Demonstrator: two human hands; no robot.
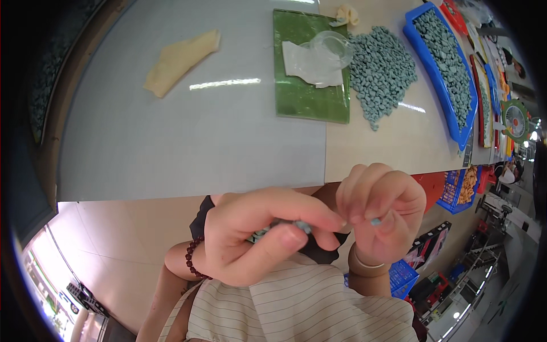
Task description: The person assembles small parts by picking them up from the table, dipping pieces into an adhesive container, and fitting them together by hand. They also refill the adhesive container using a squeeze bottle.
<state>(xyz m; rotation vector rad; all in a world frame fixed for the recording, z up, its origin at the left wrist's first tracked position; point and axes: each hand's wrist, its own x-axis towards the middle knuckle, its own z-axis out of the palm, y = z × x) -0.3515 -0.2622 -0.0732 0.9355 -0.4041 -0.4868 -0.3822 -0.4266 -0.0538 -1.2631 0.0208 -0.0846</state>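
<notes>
Teal stones point(303, 227), inside left grip point(242, 214), 1 pinched in right grip point(386, 199)

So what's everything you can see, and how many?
Table: one, grey and cream, top
Cloth: one, tan, upper left
Board: one, green, upper middle
Sheet: one, white, on board
Dish: one, clear, over sheet
Scrap: one, pale yellow, board's corner
Stones: too many to count, blue-green, beside board and in tray
Tray: one, blue, upper right
Fan: one, green, far right
Crates: at least two, blue, lower right
Bracelet: one, dark red, left wrist
Bangle: one, pale, right wrist
Clothing: count unclear, cream, bottom
Background clutter: too small to list
Left hand: one, bare, middle, holding stones
Right hand: one, bare, right of middle, pinching a stone
</notes>
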